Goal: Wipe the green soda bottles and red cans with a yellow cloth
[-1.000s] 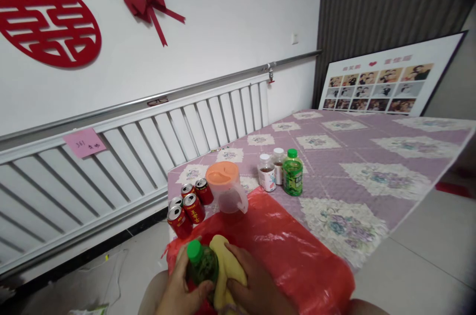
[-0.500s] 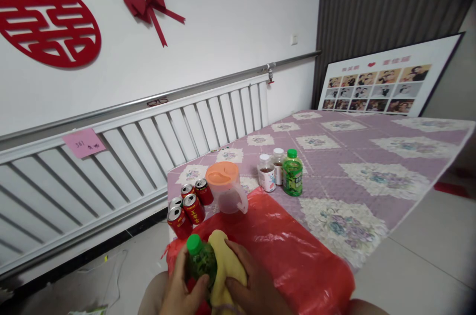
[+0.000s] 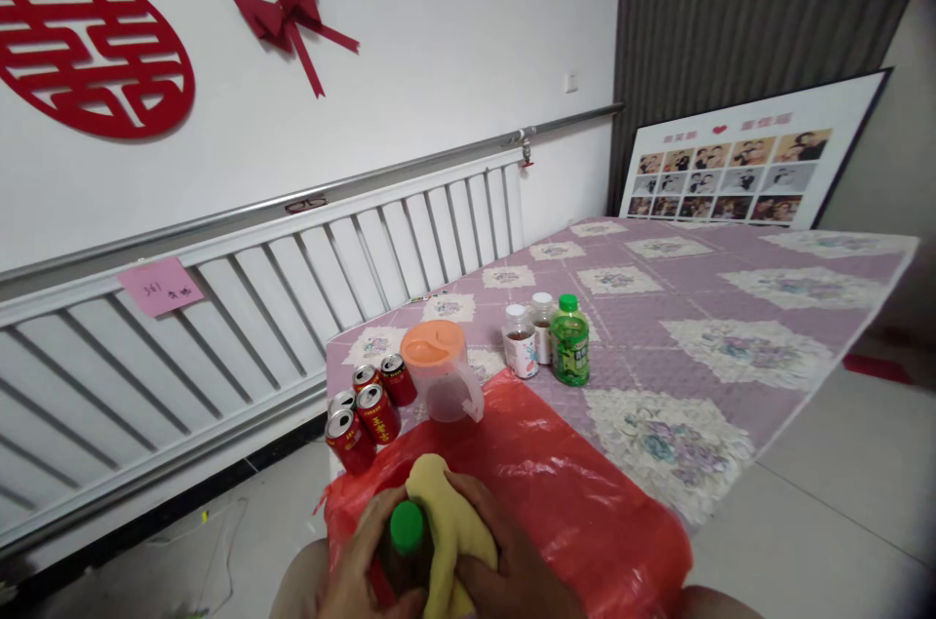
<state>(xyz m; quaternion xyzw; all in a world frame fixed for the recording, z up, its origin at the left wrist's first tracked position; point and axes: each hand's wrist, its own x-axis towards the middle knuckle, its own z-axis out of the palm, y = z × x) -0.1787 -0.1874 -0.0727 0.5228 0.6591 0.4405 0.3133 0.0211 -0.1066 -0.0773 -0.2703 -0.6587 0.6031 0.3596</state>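
Note:
At the bottom of the view my left hand (image 3: pixel 351 572) is wrapped round a small green bottle (image 3: pixel 405 546) with a green cap. My right hand (image 3: pixel 508 568) presses a yellow cloth (image 3: pixel 444 529) against the bottle's right side, fingers closed on the cloth. Both hands sit over a red plastic sheet (image 3: pixel 556 492) spread on the near corner of the bed. The lower part of the bottle is hidden by my hands and the cloth.
On the purple quilted bed (image 3: pixel 702 327) stand several red cans (image 3: pixel 370 409), a clear jug with an orange lid (image 3: pixel 441 377), two small jars (image 3: pixel 527 339) and another green bottle (image 3: pixel 569 340). A white slatted panel (image 3: pixel 255 307) lines the wall; a photo board (image 3: pixel 738 166) leans at the back.
The green bottle has tilted and shifted right and lower, its cap now pointing toward the camera. The yellow cloth stays against it. The view has shifted slightly.

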